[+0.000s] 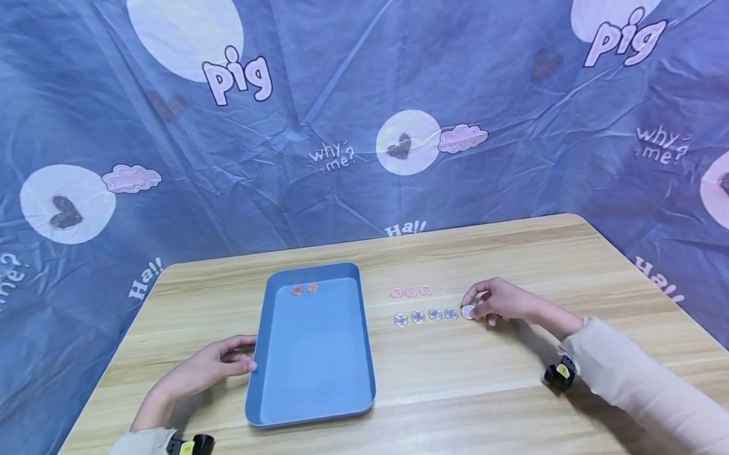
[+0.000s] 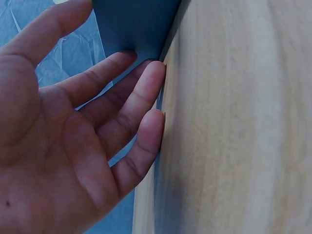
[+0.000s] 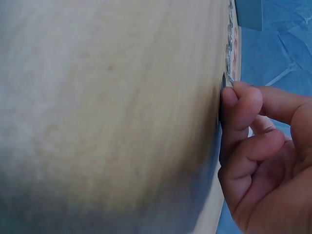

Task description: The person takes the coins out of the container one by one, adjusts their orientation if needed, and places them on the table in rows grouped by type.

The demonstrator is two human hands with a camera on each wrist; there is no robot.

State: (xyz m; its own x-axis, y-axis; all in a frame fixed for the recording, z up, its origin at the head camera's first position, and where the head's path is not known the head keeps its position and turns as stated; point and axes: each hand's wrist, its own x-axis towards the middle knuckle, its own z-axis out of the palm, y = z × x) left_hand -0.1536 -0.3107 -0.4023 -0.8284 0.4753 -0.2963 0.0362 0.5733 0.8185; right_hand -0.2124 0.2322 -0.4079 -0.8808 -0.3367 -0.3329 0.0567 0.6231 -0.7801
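My left hand point(image 1: 214, 364) rests its loosely bent fingers against the left side of a blue tray point(image 1: 311, 414). In the left wrist view, the fingertips point(image 2: 155, 73) touch the tray wall and the tabletop. Two copper coins point(image 1: 297, 290) lie inside the tray at its far end. To the right of the tray, my right hand point(image 1: 503, 300) pinches a silver coin point(image 1: 467, 312) at the right end of a row of silver coins point(image 1: 435, 314). The right wrist view shows the thumb and fingers low against the table, hiding most of that coin.
Three copper coins point(image 1: 411, 292) form a short row behind the silver ones. Everything sits on a wood-grain table point(image 1: 470, 406). A blue printed cloth point(image 1: 335, 120) hangs behind and at both sides of it.
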